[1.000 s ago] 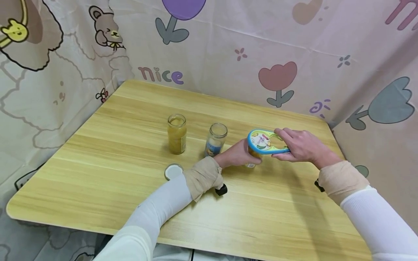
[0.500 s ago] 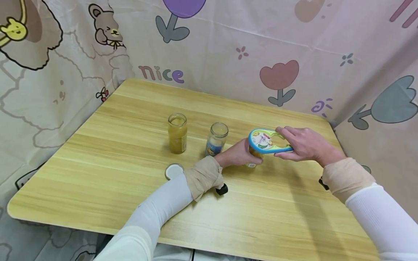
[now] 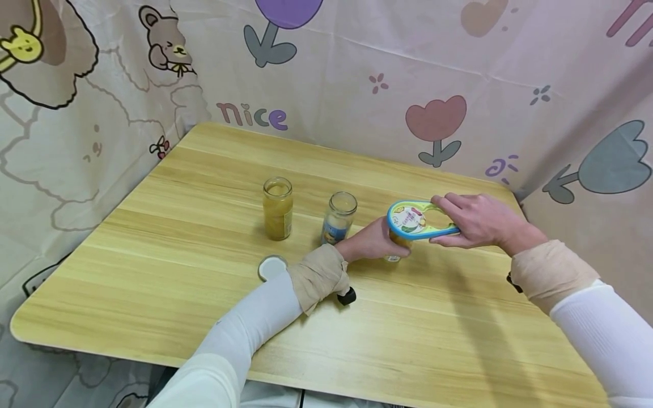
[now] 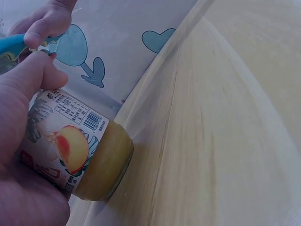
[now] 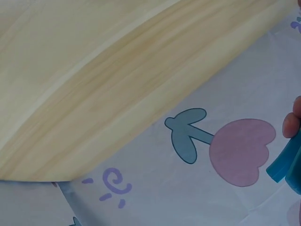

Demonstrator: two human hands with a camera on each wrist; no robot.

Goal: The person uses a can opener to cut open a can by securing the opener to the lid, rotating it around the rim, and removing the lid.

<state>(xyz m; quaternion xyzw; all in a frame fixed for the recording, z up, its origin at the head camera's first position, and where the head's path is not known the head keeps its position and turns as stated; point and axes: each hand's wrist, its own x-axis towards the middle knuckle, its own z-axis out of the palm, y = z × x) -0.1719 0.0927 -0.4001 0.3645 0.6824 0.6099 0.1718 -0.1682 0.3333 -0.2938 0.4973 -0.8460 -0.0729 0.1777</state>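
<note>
My left hand (image 3: 374, 239) grips a glass jar (image 4: 101, 162) with a peach label, its fingers wrapped round the side. Over the top of that jar lies a blue and green jar opener (image 3: 410, 220), its round end covering the mouth. The opener's handles are in the grip of my right hand (image 3: 478, 220). Whether a lid sits under the opener is hidden. In the right wrist view only fingertips (image 5: 290, 125) and the blue handle ends (image 5: 282, 165) show at the right edge.
An uncovered jar with yellow contents (image 3: 278, 218) stands left of centre. Nearer my left hand is a clear uncovered jar (image 3: 339, 220) with a blue label. One lid (image 3: 271, 267) lies by my left forearm. A patterned cloth (image 3: 347, 73) hangs behind the wooden table (image 3: 204, 294).
My right hand and wrist have shifted slightly to the right and away, and the opener's handles have swung a little with them. The left hand and the jar stay in place.
</note>
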